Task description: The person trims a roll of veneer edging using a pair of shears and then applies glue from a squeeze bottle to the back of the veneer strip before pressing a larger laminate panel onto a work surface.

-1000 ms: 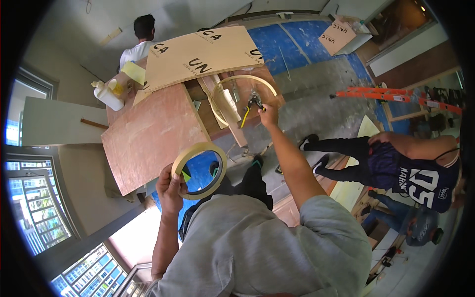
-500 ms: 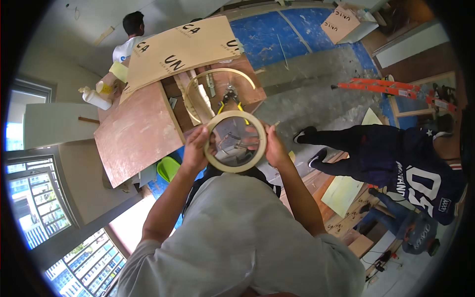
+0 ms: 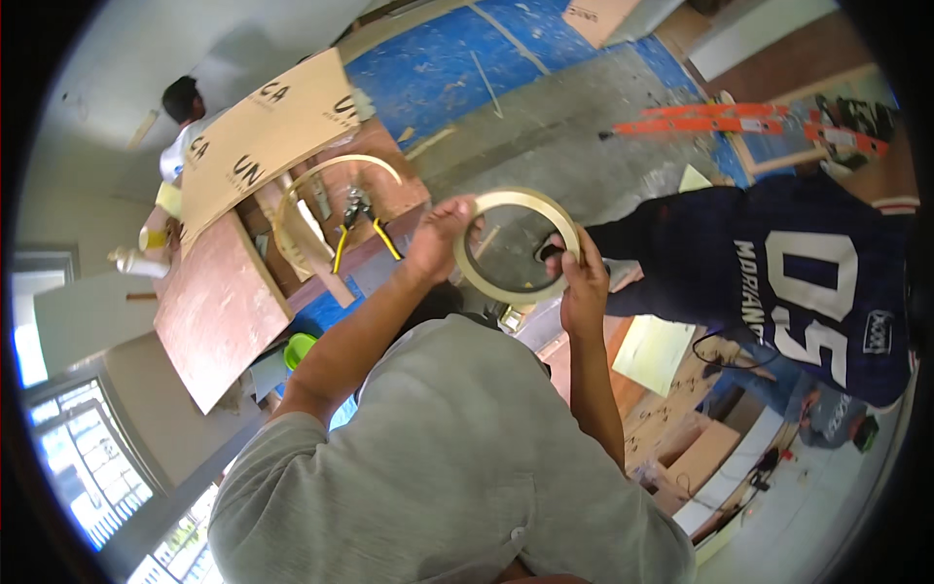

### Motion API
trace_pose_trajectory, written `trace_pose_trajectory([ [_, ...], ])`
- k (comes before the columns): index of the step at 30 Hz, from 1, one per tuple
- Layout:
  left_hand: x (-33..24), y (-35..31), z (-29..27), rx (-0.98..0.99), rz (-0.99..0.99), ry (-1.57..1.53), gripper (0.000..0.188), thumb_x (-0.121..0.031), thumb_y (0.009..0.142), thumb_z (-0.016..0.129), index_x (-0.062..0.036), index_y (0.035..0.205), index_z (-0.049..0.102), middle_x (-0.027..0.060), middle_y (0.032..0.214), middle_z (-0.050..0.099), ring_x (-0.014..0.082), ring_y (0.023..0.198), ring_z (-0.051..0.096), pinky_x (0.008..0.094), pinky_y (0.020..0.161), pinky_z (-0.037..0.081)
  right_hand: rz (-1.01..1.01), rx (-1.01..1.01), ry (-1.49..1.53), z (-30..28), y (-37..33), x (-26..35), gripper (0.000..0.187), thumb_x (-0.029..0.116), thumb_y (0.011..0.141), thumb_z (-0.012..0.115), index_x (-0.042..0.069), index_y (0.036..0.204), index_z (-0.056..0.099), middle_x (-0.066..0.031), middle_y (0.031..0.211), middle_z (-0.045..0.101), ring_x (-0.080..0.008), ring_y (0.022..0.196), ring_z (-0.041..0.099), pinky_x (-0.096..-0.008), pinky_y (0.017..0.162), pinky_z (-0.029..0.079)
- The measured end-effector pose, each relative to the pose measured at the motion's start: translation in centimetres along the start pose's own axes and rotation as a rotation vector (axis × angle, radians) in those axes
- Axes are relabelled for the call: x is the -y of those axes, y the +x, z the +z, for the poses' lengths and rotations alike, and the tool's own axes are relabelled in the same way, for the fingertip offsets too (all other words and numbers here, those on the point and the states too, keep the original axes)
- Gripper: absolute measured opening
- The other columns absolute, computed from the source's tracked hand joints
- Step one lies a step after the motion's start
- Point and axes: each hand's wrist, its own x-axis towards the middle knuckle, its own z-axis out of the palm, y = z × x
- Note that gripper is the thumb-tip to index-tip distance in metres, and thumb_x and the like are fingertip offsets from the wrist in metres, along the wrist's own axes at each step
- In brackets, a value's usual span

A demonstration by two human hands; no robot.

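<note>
A cream ring is held right of the yellow-handled pliers, between the left hand, clamped on the rim nearest the pliers, and the right hand, clamped on the side farthest from them.

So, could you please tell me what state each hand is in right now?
Left hand: closed, holding the pale ring at its left side.
Right hand: closed, holding its right side.
</note>
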Motion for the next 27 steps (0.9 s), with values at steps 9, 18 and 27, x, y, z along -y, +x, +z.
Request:
trace_pose_trajectory([
  [9, -2.4, 8.0, -0.5, 0.105, 0.008, -0.423, 0.034, -0.038, 0.106, 0.051, -0.009, 0.123, 0.058, 0.0039, 0.09, 0.058, 0.0152, 0.077, 0.052, 0.0312, 0.074, 0.048, 0.037, 0.198, -0.059, 0.2, 5.9, 2.0, 0.055, 0.006, 0.101, 0.06, -0.001, 0.152, 0.039, -0.0152, 0.137, 0.061, -0.0191, 0.122, 0.059, -0.034, 0.105, 0.046],
  [18, 0.9, 16.9, -1.2, -0.32, -0.451, -0.546, 0.038, -0.042, 0.111, 0.038, -0.007, 0.113, 0.054, 0.0036, 0.085, 0.052, 0.0167, 0.073, 0.052, 0.033, 0.065, 0.049, 0.397, 0.324, 0.168, 4.1, 19.9, 1.8, 0.051, 0.035, 0.107, 0.051, 0.001, 0.145, 0.046, -0.0181, 0.138, 0.059, -0.0286, 0.127, 0.058, -0.0446, 0.107, 0.047],
  [27, -0.8, 20.5, -4.4, -0.432, -0.17, 0.292, 0.056, -0.049, 0.109, 0.038, -0.0008, 0.117, 0.066, 0.0094, 0.101, 0.067, 0.0208, 0.099, 0.066, 0.036, 0.083, 0.053, 0.644, 0.479, 0.198, 10.2, 31.9, -3.2, 0.042, 0.029, 0.105, 0.057, 0.008, 0.141, 0.049, -0.0163, 0.139, 0.06, -0.0305, 0.127, 0.059, -0.0466, 0.103, 0.05],
])
